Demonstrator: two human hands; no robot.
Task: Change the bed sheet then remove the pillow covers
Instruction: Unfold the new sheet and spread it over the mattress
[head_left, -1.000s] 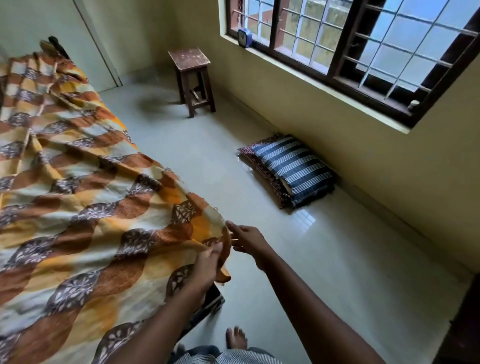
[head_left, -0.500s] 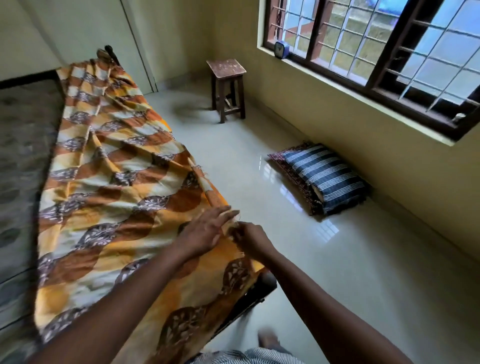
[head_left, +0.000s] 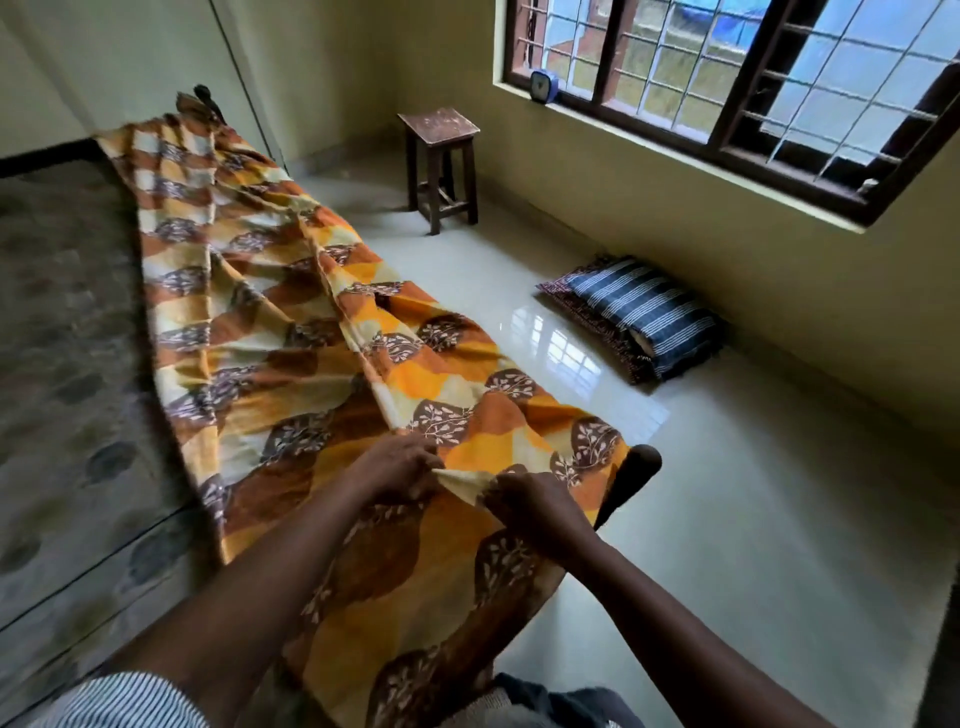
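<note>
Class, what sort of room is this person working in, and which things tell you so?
Most likely a plain bedroom in a home: a bed with a patterned sheet, which the left hand and right hand grip, and pillows on the floor below a barred window.

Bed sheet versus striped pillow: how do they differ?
The bed sheet is orange-brown, leaf-printed; the pillow is dark blue, white-striped. The bed sheet lies bunched on the bed, pinched by the left hand and right hand; the pillow lies untouched on the floor. Both are patterned fabric.
</note>
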